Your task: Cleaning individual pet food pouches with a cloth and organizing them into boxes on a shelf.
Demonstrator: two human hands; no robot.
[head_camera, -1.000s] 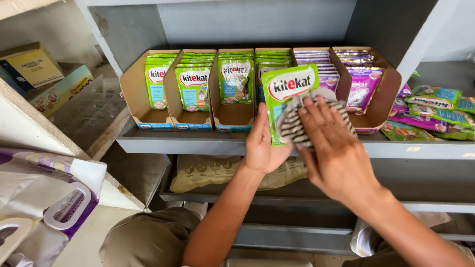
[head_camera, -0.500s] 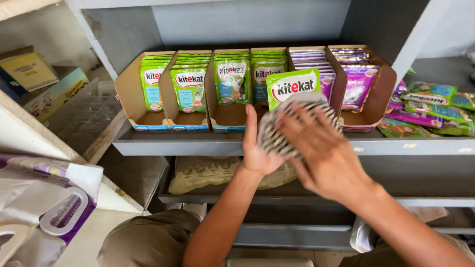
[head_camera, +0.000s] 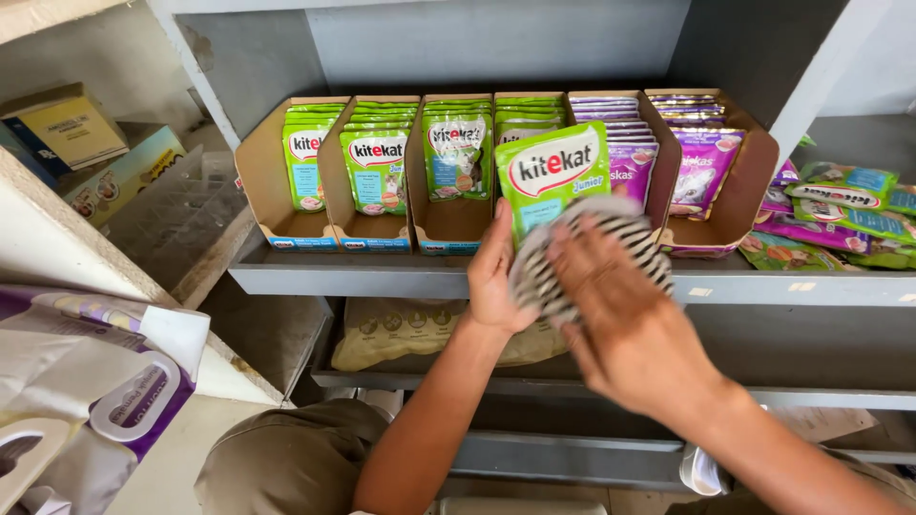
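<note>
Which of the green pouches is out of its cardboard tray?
The green pouch held up by the left hand, with the right hand pressing a striped cloth against it; the others stand in trays.

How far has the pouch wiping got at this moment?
Done: cannot tell which pouches are already wiped; most stand filed in the cardboard display trays. In hand: the left hand holds a green pouch while the right hand presses a striped cloth on it. Left: loose pouches lie unsorted at the shelf's right.
</note>
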